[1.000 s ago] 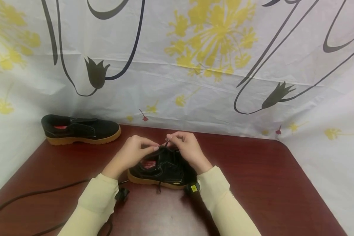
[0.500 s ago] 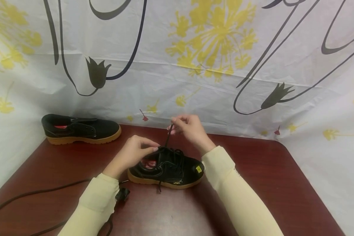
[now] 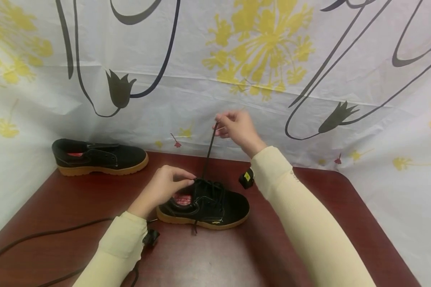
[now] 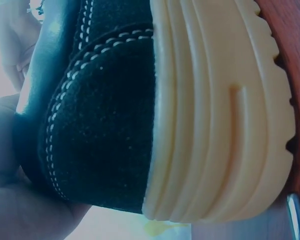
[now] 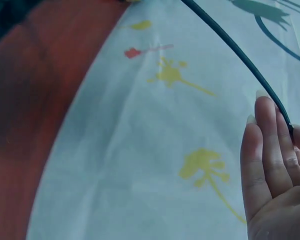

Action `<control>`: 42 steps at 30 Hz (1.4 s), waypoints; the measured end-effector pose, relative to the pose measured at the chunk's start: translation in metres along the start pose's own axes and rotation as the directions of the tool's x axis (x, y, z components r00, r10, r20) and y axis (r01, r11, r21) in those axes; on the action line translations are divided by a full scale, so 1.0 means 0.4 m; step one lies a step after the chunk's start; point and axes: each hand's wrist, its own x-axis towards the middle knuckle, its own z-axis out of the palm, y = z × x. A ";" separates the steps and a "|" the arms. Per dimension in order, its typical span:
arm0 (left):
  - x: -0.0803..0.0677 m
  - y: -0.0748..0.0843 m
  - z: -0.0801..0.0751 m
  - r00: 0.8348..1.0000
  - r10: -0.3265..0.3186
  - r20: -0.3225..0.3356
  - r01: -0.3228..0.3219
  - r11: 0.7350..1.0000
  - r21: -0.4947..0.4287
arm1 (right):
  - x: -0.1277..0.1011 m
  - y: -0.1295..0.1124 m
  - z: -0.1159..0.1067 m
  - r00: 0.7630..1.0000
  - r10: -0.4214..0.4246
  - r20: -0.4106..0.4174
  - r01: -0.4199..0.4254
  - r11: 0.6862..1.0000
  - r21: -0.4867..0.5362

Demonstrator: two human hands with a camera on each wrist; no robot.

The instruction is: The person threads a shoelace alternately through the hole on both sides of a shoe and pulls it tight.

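A black shoe point(image 3: 233, 205) with a tan sole and pink lining stands on the table, toe to the right. My left hand point(image 3: 163, 185) pinches the top of its tongue between thumb and forefinger. In the left wrist view the shoe's heel point(image 4: 105, 130) fills the middle, with part of my left hand point(image 4: 20, 200) beside it. Raised above the shoe, my right hand point(image 3: 238, 129) pinches the end of a dark shoelace point(image 3: 210, 149), drawn taut from the top eyelets. The right wrist view shows the lace point(image 5: 235, 50) running to my right hand's point(image 5: 277, 175) thumb and finger.
Another black shoe point(image 3: 100, 157), without visible laces, stands at the back left of the reddish-brown table point(image 3: 309, 223). A dark cable point(image 3: 50, 234) crosses the left side. A patterned white sheet point(image 3: 186, 87) hangs behind and along both sides.
My right hand has risen up and slightly right from the shoe, drawing out a longer stretch of lace. My left hand has stayed at the tongue.
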 end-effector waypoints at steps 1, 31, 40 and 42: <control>0.000 0.000 0.002 1.000 -0.003 0.000 0.003 1.000 0.002 | 0.005 -0.007 -0.007 1.000 -0.005 -0.013 0.005 1.000 -0.006; -0.025 0.022 0.005 0.999 0.028 0.035 -0.036 0.964 0.262 | -0.120 0.196 -0.027 0.973 0.061 0.222 0.005 0.958 -0.288; -0.050 0.025 -0.029 0.994 0.011 0.107 -0.041 0.959 0.282 | -0.203 0.256 -0.052 0.971 0.040 0.237 0.079 0.877 -0.473; -0.059 0.023 -0.032 0.993 -0.002 0.118 -0.033 0.955 0.294 | -0.222 0.267 -0.056 0.972 0.034 0.234 0.091 0.858 -0.505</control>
